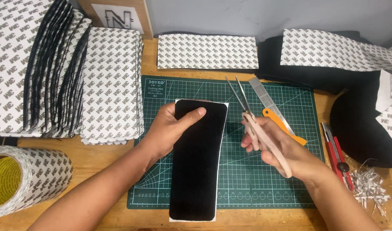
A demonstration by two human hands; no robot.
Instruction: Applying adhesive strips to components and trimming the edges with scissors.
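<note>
A long black foam piece with a white backing edge (198,171) lies lengthwise on the green cutting mat (256,179). My left hand (170,128) grips its upper left edge, thumb lying across the black top. My right hand (275,147) holds pale-handled scissors (247,111) to the right of the piece. Their blades are slightly apart and point up and away, not touching the piece.
A metal ruler (268,102) and an orange-handled tool (286,128) lie on the mat's right side. A red utility knife (338,155) and paper scraps (369,186) sit right. Stacks of printed-backed black pieces (67,72) fill the left, a tape roll (24,179) lower left, black fabric (358,115) far right.
</note>
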